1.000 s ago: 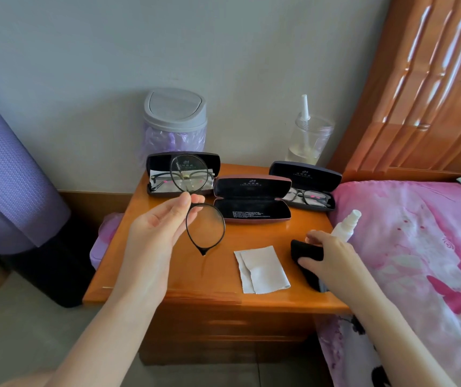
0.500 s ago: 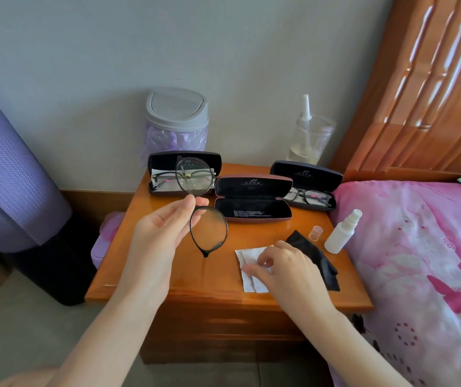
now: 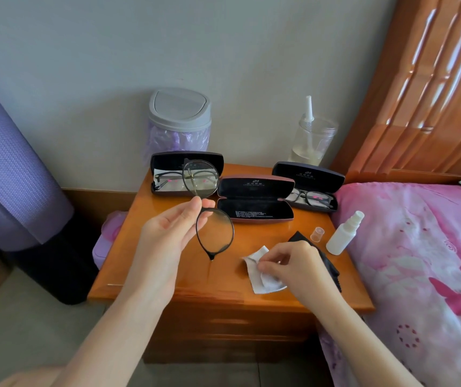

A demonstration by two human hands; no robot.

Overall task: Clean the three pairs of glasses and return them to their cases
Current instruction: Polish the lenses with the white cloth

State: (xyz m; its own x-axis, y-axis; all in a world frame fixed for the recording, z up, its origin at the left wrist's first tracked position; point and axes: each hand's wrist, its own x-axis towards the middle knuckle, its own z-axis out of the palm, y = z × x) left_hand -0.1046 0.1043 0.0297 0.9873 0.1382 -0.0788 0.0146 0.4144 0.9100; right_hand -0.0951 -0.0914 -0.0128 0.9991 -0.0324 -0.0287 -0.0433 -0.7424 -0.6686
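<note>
In front of the empty case [image 3: 254, 208], the right hand [image 3: 293, 263] now pinches the white cloth [image 3: 262, 283], rumpling it (the left hand [image 3: 165, 241] still pinches the round glasses [image 3: 215, 232] by the bridge).

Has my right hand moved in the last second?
Yes. The right hand shifted left, away from the spray bottle, off the black cloth, and now pinches the white cloth.

A single head-worn wide-angle camera looks forward and down, close over the wooden nightstand [image 3: 173, 277], the wall straight ahead.
</note>
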